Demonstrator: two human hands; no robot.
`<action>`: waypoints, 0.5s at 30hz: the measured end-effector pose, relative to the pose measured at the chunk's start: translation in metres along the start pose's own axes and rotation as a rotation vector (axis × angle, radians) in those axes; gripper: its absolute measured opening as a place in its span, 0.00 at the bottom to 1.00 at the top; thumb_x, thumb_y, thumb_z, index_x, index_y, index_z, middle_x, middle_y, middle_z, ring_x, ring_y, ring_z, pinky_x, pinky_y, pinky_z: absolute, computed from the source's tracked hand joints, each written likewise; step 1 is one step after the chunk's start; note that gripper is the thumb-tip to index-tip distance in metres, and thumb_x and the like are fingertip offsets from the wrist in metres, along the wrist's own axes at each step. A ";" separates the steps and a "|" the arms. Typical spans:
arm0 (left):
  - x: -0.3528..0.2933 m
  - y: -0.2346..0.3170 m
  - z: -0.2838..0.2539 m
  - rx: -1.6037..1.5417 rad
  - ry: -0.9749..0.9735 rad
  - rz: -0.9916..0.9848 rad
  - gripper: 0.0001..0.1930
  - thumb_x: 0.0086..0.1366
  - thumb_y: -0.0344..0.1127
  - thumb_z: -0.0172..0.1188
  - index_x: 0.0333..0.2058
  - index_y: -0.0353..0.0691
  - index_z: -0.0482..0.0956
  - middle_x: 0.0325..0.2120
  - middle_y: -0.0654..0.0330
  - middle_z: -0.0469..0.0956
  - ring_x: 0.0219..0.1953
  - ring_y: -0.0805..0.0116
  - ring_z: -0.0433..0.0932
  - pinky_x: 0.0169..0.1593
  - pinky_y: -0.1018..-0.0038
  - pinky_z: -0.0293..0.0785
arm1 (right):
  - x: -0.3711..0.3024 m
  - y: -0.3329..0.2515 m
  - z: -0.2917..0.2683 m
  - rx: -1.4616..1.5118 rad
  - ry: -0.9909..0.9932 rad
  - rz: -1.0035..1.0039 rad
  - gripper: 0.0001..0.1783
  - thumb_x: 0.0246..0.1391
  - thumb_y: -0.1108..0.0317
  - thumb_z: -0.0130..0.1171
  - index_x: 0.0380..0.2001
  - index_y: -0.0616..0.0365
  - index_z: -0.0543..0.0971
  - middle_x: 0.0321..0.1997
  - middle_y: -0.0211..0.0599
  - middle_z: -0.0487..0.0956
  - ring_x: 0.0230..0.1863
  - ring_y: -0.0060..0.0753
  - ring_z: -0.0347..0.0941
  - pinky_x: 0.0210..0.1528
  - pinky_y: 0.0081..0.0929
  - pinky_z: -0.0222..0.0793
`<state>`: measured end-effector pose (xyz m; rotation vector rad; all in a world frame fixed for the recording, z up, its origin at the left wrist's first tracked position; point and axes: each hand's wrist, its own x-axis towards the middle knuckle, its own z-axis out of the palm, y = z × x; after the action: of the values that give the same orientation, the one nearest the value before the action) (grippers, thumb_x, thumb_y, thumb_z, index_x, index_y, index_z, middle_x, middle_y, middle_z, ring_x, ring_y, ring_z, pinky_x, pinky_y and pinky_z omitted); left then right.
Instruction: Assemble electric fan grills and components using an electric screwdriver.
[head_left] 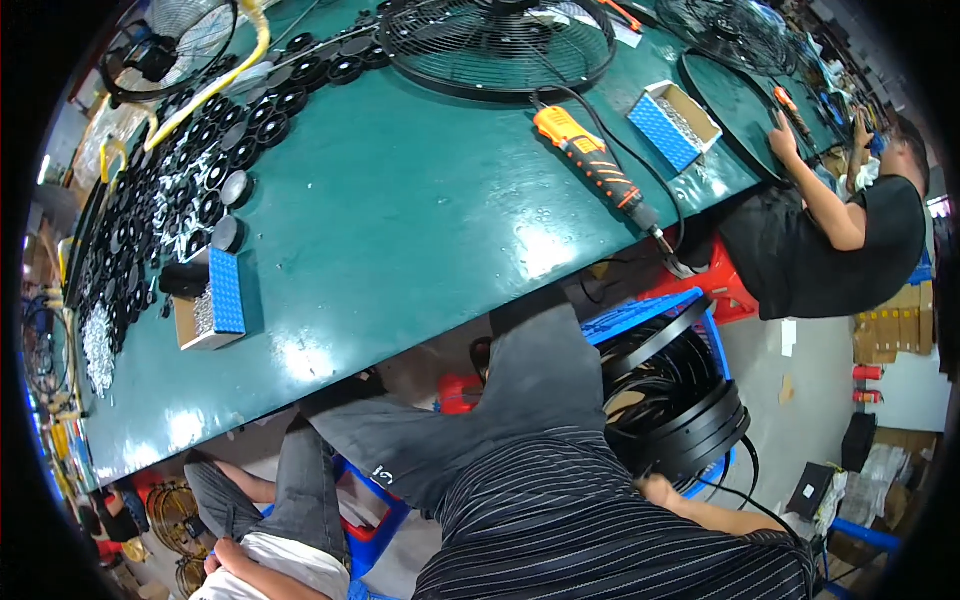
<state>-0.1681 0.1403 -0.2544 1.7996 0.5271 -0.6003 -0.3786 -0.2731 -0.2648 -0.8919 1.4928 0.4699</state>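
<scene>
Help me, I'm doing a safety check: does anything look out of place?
The orange driver pokes its tip over the edge of the green table and could get knocked. The blue crate looks overfull: black rings by the right hand stick out past its rim.

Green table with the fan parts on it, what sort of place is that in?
Probably an assembly workshop: a wire fan guard and an orange-and-black power tool lie on the green table, with black hoops in a blue crate beside it.
</scene>
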 end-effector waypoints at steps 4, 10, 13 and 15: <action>-0.002 0.007 0.008 -0.011 -0.022 -0.040 0.18 0.73 0.47 0.50 0.43 0.34 0.72 0.18 0.61 0.68 0.19 0.72 0.68 0.25 0.71 0.68 | -0.032 -0.055 0.021 0.283 -0.123 -0.212 0.20 0.69 0.53 0.45 0.31 0.58 0.71 0.13 0.25 0.60 0.12 0.20 0.51 0.16 0.25 0.48; -0.018 0.037 0.039 -0.196 -0.083 -0.025 0.17 0.74 0.47 0.51 0.39 0.37 0.73 0.14 0.65 0.63 0.13 0.77 0.60 0.19 0.78 0.59 | -0.018 -0.084 0.050 0.270 -0.231 -0.612 0.18 0.71 0.55 0.45 0.28 0.54 0.70 0.16 0.20 0.61 0.16 0.14 0.51 0.19 0.19 0.47; -0.016 0.073 0.050 0.126 -0.193 0.152 0.15 0.74 0.44 0.49 0.38 0.37 0.74 0.14 0.68 0.64 0.15 0.79 0.61 0.21 0.79 0.56 | -0.010 -0.090 0.048 0.266 -0.342 -0.658 0.19 0.71 0.56 0.45 0.26 0.53 0.68 0.17 0.19 0.60 0.18 0.14 0.51 0.21 0.18 0.47; -0.017 0.080 0.058 0.133 -0.166 0.126 0.12 0.74 0.39 0.49 0.36 0.36 0.73 0.19 0.69 0.67 0.18 0.81 0.62 0.22 0.80 0.55 | -0.026 -0.100 0.049 -0.027 -0.247 -0.707 0.20 0.71 0.59 0.43 0.23 0.54 0.63 0.17 0.19 0.60 0.19 0.14 0.52 0.22 0.20 0.50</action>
<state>-0.1398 0.0611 -0.2005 1.8722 0.2649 -0.7034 -0.2728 -0.2910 -0.2251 -1.2569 0.8674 0.0689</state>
